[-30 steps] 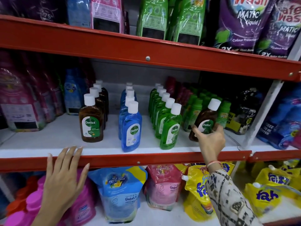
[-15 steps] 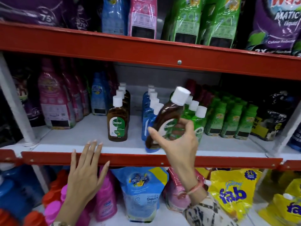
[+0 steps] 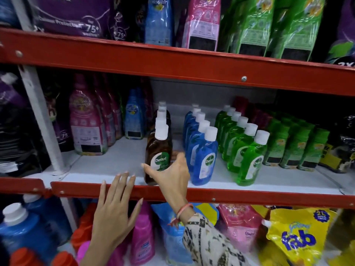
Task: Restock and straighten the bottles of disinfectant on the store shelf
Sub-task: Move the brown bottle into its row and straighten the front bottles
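A brown Dettol bottle (image 3: 158, 150) with a white cap stands at the front of the brown row on the white shelf (image 3: 107, 166), its base near the edge. My right hand (image 3: 172, 174) wraps around its lower half, thumb to the left, fingers behind. More brown bottles (image 3: 163, 114) line up behind it. To the right run a row of blue Dettol bottles (image 3: 202, 156) and a row of green ones (image 3: 247, 158). My left hand (image 3: 115, 210) rests flat on the red shelf lip (image 3: 76, 190), fingers spread, holding nothing.
Pink and purple detergent pouches (image 3: 84, 127) fill the shelf's left part, green-capped bottles (image 3: 294, 148) the right. A red beam (image 3: 172, 62) runs overhead with pouches above. Below hang refill pouches, a yellow bag (image 3: 299, 237) and blue jugs (image 3: 23, 231). A white upright (image 3: 40, 116) stands at left.
My right hand carried the brown bottle from the right end of the shelf leftward, past the green and blue rows, and down to the front of the brown row. The view shifted left.
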Demonstrator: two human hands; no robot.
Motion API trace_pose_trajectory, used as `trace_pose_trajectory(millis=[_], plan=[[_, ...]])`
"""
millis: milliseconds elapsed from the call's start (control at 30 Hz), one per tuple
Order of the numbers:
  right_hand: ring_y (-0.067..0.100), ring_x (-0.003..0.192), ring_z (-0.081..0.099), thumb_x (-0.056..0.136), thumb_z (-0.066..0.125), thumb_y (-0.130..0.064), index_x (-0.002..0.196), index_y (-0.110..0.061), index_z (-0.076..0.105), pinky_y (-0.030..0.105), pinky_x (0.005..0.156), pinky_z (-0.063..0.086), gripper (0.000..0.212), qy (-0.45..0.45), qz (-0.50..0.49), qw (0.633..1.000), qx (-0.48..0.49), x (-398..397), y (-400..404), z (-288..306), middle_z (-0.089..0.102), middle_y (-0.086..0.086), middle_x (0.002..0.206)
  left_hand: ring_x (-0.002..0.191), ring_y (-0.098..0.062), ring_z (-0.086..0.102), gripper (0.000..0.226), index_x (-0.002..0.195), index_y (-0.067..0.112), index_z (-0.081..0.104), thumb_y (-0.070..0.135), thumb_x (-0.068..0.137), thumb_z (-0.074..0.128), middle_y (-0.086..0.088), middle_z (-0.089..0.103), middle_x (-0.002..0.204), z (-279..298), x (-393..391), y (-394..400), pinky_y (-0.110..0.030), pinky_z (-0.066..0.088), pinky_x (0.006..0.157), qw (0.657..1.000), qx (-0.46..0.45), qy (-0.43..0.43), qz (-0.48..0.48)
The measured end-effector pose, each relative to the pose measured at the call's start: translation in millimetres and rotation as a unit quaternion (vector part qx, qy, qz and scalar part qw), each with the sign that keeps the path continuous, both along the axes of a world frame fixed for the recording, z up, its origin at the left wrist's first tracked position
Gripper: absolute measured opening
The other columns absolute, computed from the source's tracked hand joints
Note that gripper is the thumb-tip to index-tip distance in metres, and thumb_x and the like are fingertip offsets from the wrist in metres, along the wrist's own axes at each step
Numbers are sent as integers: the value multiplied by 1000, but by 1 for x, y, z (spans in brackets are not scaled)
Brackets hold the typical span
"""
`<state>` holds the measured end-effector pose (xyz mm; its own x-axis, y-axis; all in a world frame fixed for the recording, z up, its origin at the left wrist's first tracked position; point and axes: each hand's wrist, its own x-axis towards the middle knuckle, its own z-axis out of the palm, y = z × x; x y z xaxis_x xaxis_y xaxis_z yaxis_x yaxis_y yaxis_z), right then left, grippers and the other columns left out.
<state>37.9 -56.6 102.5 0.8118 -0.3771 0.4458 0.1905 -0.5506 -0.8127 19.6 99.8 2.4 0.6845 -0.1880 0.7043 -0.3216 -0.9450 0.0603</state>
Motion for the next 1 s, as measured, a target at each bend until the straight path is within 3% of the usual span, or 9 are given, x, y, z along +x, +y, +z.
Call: trace_pose_trajectory(millis=[233,367,467,567,800,1000], plan=[[26,108,56,58,78,-66,111,-10,46,33,88,46,83,10,-21,999,-47,6,5,-5,58,7,110,143,-29,40,68,148,8,49,54,100,33,-14,54,149,2,-3,-3,-49,11,126,999,-31,20,-16],[26,106,57,56,75,-71,109,-11,46,35,87,48,85,-10,-31,998,-54,5,6,-7,58,6,108,138,-22,44,72,143,7,53,59,103,24,-10,59,143,12,-8,-8,-45,6,127,992,-104,61,-36],[27,107,56,55,69,-78,112,-9,46,36,88,50,92,-13,-30,996,-79,4,3,-7,57,7,109,141,-3,34,72,151,17,43,62,100,21,3,50,150,28,-14,-15,-32,-13,126,974,-193,100,-60],[26,109,56,53,65,-82,118,-11,46,36,88,49,98,2,-11,994,-105,2,-4,-6,58,7,113,138,10,24,78,157,32,26,71,92,10,22,34,150,44,-15,-23,-24,-30,116,952,-249,152,-92],[31,112,56,68,62,-74,124,-7,45,39,88,47,88,61,23,986,-152,5,-8,-3,55,11,120,136,13,22,87,158,40,4,79,80,3,30,29,144,65,-10,-39,-34,-23,119,913,-273,264,-152],[36,112,55,83,62,-56,123,-7,48,42,90,45,64,80,72,985,-135,11,-16,-5,53,14,121,140,14,14,101,160,36,13,88,75,1,28,21,149,71,-8,-40,-38,-19,124,894,-313,286,-144]])
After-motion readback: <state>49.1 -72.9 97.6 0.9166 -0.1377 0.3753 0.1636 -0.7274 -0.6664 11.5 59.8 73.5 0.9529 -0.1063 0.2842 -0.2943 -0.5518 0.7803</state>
